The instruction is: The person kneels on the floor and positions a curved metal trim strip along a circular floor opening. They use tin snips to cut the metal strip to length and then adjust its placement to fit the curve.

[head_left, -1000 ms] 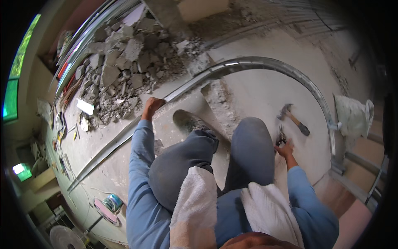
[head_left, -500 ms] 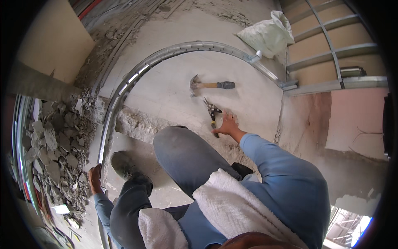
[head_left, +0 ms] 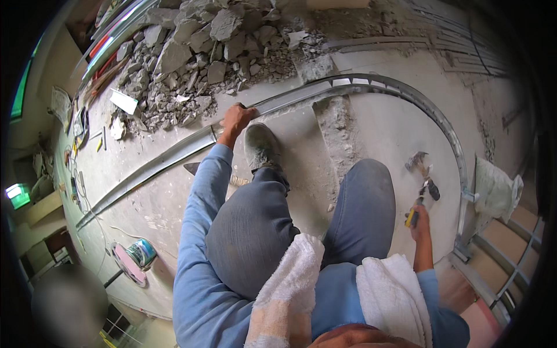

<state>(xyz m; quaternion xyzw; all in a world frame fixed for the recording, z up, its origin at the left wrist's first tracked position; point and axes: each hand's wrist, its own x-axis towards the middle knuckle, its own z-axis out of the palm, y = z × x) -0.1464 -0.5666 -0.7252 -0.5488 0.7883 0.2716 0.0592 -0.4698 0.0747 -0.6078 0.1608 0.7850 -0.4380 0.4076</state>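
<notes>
A long metal channel track (head_left: 296,98) runs straight from the left, then bends in a wide arc around the right side. My left hand (head_left: 237,122) is closed around its edge, just beyond my left boot. In my right hand (head_left: 421,224), at the right of my knee, are tin snips (head_left: 413,216) with yellow and black handles, their jaws pointing away from me. A claw hammer (head_left: 415,160) lies on the floor inside the arc, partly behind the snips and slightly blurred.
Broken concrete rubble (head_left: 197,49) is heaped beyond the track. A whitish sack (head_left: 496,188) and a metal stud frame (head_left: 516,258) stand at the right. At the lower left are a tub (head_left: 141,253) and a pink-topped object (head_left: 126,264); a blurred person's head (head_left: 69,301) is nearby.
My view has swung to the left. My right hand, earlier spread beside the snips on the floor, has closed on their handles. My left hand is still at the track.
</notes>
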